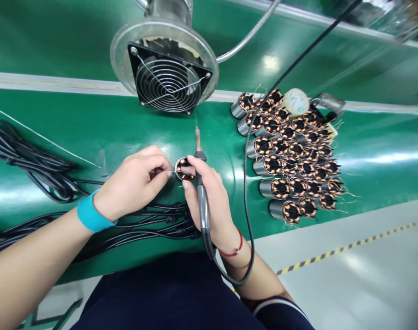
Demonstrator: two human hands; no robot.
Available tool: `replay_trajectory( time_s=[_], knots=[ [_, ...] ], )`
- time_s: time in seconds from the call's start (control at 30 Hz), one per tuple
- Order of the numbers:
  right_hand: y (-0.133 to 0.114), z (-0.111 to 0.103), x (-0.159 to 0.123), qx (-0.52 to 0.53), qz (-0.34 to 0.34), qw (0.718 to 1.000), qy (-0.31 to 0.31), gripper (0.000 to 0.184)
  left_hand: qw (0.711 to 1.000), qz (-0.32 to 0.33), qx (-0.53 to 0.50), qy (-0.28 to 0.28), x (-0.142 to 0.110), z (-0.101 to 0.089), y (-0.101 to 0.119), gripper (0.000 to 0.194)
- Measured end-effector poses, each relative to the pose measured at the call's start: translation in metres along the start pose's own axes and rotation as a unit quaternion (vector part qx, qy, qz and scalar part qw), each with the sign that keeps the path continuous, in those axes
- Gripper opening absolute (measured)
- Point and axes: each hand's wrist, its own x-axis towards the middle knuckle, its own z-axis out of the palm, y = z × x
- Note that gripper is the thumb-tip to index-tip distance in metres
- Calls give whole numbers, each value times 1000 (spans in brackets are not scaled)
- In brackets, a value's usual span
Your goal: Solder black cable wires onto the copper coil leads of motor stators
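A small motor stator [178, 168] with copper windings sits between my two hands above the green bench. The fingers of my right hand [212, 197] are closed around its right side. That same hand also holds a soldering iron [203, 201], its tip pointing up and away from me, apart from the stator. My left hand [136, 178], wearing a blue wristband, is at the stator's left edge, thumb and forefinger pinched on a thin wire [172, 172]. The fingertips partly hide the wire.
A fume extractor fan [169, 89] hangs beyond my hands. Rows of several stators [279, 188] stand to the right, with the iron's black cord [246, 183] running beside them. Coiled black cables [26, 156] lie at left; more cables [153, 224] lie under my forearms.
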Motion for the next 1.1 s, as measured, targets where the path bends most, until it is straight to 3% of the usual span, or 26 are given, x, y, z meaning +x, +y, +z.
replay_trajectory(
  time_s=[0.2, 0.43, 0.6, 0.87, 1.1],
  knots=[
    [1, 8, 0, -4, 10, 998, 56, 50, 999, -27, -39, -13, 0, 0, -3, 14],
    [-4, 15, 2, 5, 27, 999, 34, 47, 993, -48, -111, -5, -4, 3, -4, 15],
    [-5, 14, 2, 20, 22, 999, 40, 47, 997, -6, -43, 62, -9, 6, 3, 16],
    [4, 13, 2, 132, 21, 990, 32, 48, 972, 174, 139, 81, -13, 7, 1, 18],
    [6, 15, 3, 159, 24, 986, 39, 50, 976, 149, 145, 60, -13, 9, 0, 13]
  ],
)
